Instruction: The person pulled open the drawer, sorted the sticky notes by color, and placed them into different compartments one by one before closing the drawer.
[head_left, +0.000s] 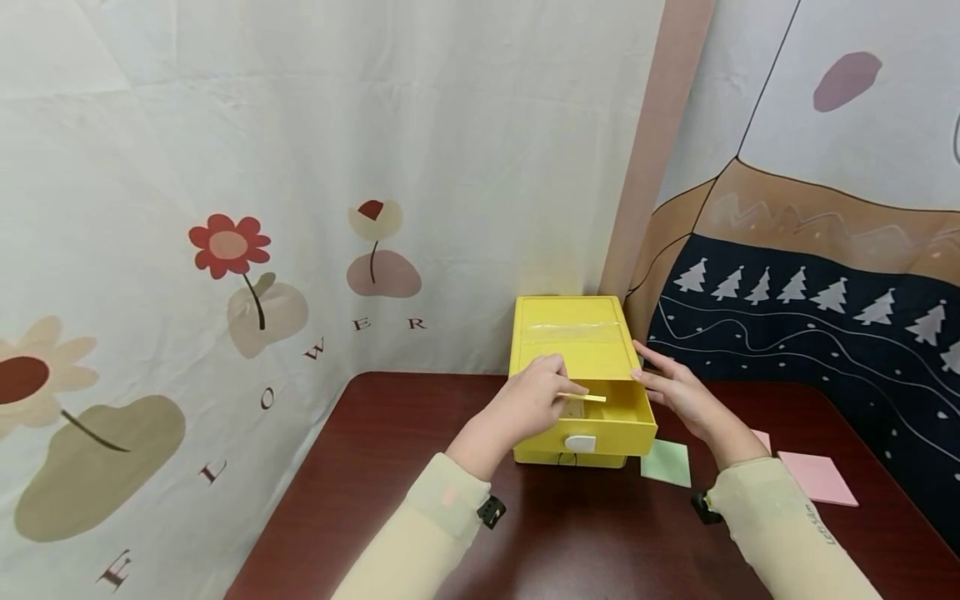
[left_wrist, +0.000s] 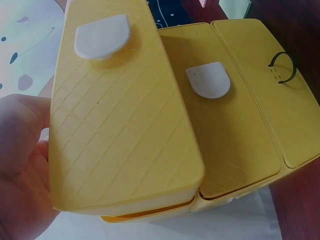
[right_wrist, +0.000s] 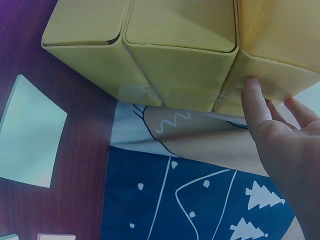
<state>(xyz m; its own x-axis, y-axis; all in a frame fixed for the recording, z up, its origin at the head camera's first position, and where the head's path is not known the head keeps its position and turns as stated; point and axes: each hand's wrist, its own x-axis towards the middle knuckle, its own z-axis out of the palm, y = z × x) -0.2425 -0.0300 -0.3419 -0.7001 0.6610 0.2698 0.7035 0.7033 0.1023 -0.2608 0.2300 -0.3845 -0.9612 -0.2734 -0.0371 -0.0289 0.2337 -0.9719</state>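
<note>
A yellow drawer box (head_left: 573,333) stands at the back of the table, its top drawer (head_left: 609,439) pulled out by the white handle (head_left: 580,444) side. Over that drawer my left hand (head_left: 528,400) pinches a thin yellow pad (head_left: 592,398), seen nearly edge-on. Something pale (head_left: 573,409) lies inside the drawer, partly covered by the hand. In the left wrist view the drawer front hides the left fingertips and the pad. My right hand (head_left: 686,400) has its fingers extended, and fingertips (right_wrist: 253,92) touch the box's right side.
Right of the box lie a green note pad (head_left: 665,462), a pink note pad (head_left: 817,477) and another pink piece (head_left: 762,438) partly behind the right forearm. A lower drawer (left_wrist: 215,120) is closed; a dark loop (left_wrist: 285,67) hangs on the lowest front. Printed curtains hang behind the table (head_left: 420,417).
</note>
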